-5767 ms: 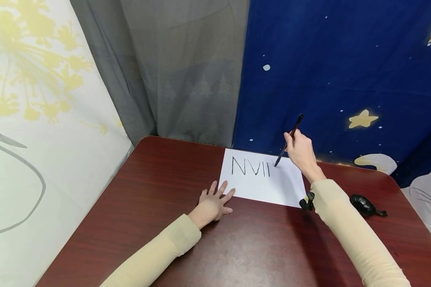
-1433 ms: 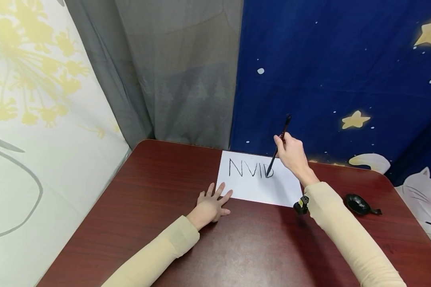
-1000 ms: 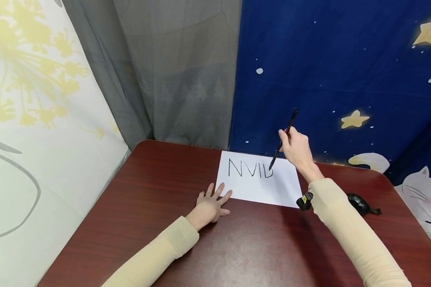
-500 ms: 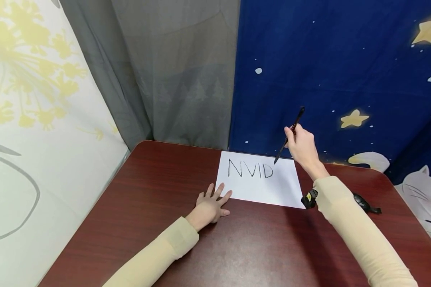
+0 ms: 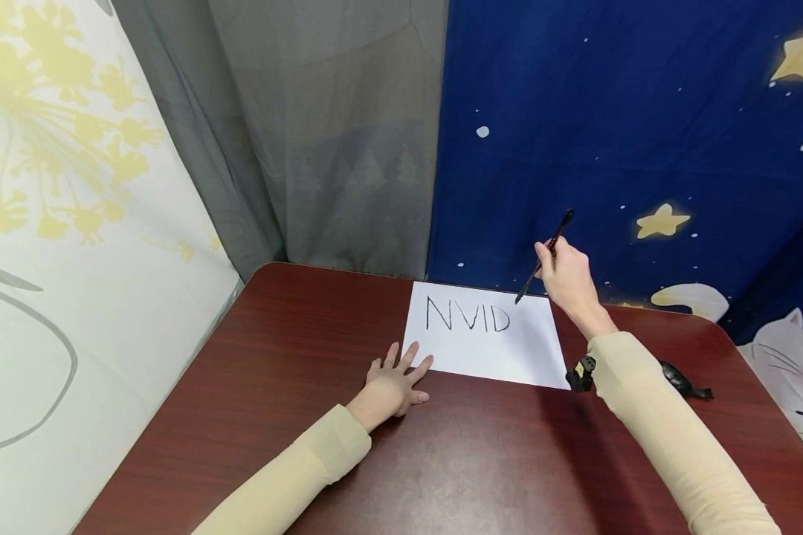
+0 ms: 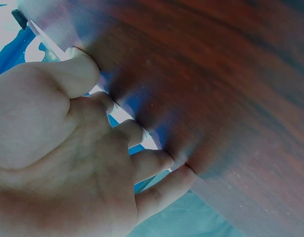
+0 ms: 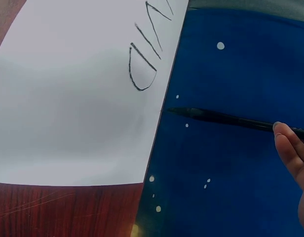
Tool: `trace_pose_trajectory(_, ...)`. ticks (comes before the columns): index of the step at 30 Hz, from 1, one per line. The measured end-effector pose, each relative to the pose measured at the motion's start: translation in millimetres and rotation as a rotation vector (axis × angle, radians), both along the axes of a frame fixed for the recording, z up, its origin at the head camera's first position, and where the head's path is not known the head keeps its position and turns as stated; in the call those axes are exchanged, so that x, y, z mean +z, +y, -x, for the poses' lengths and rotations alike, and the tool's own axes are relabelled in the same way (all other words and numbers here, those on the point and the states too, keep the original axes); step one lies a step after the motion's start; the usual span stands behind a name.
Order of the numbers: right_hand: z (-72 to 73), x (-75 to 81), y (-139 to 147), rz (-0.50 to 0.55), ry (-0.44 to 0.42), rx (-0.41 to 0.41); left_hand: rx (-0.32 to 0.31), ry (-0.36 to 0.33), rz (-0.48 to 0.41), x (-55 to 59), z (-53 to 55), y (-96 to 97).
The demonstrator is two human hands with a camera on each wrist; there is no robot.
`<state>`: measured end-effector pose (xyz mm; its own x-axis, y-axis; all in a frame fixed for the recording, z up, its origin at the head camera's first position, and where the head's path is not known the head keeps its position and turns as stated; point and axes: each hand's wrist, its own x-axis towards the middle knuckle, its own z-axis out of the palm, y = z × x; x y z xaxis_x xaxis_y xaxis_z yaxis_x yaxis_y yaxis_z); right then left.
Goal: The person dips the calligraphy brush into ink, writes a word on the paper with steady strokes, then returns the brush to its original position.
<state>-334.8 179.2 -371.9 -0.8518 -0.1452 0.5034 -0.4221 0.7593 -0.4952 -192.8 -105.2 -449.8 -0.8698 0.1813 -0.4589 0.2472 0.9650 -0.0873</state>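
Note:
A white sheet of paper [image 5: 488,353] lies near the table's back edge, with the black letters N, V, I and D along its upper part. My right hand [image 5: 567,279] pinches a dark writing brush [image 5: 542,262] between thumb and fingers. The brush slants, its pointed tip near the sheet's top edge, just right of the D; the right wrist view shows the dark brush tip [image 7: 189,112] too. My left hand [image 5: 391,386] has its fingers spread, the fingertips over the paper's lower left corner. From below, the left wrist view shows the palm [image 6: 83,163] and the fingertips against the table.
A small black object with a narrow end [image 5: 684,380] lies on the brown table [image 5: 455,461] behind my right forearm. Blue and grey curtains [image 5: 549,134] hang right behind the table's back edge, and a white patterned cloth [image 5: 107,297] hangs along the left.
The letter D has been drawn after the I. The brush has then moved off its strokes, up and right towards the sheet's top edge. My left hand has stayed at the corner.

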Motion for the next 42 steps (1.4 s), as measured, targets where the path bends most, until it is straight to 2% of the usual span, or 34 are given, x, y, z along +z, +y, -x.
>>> trace_pose_trajectory(4,0.7,-2.1,0.3,-0.001,0.003,0.003,0.009,0.012,-0.012,13.1,-6.3,1.2)
trace_pose_trajectory(13,0.7,-8.3,1.4,-0.008,-0.014,-0.006,0.002,0.015,-0.014,14.7,-8.4,2.0)
trace_pose_trajectory(16,1.1,-9.9,1.0,-0.015,-0.011,-0.011,-0.005,0.001,0.000,8.8,-4.0,1.4)
trace_pose_trajectory(21,2.3,-12.8,0.7,-0.025,0.002,-0.015,-0.019,0.003,-0.007,-16.7,9.6,-2.3)
trace_pose_trajectory(25,1.8,-14.3,0.4,-0.025,-0.006,-0.018,-0.016,0.025,-0.016,-26.8,13.7,-3.3)
trace_pose_trajectory(31,1.5,-16.0,1.2,-0.028,-0.009,-0.018,-0.016,0.026,-0.018,-24.4,11.1,-3.1)
trace_pose_trajectory(37,0.9,-17.0,1.6,-0.030,-0.002,-0.017,-0.018,0.015,0.004,-16.5,6.1,-1.4)
trace_pose_trajectory(42,1.0,-17.8,1.8,-0.028,-0.003,-0.015,-0.019,0.005,0.007,-16.0,7.5,-1.2)
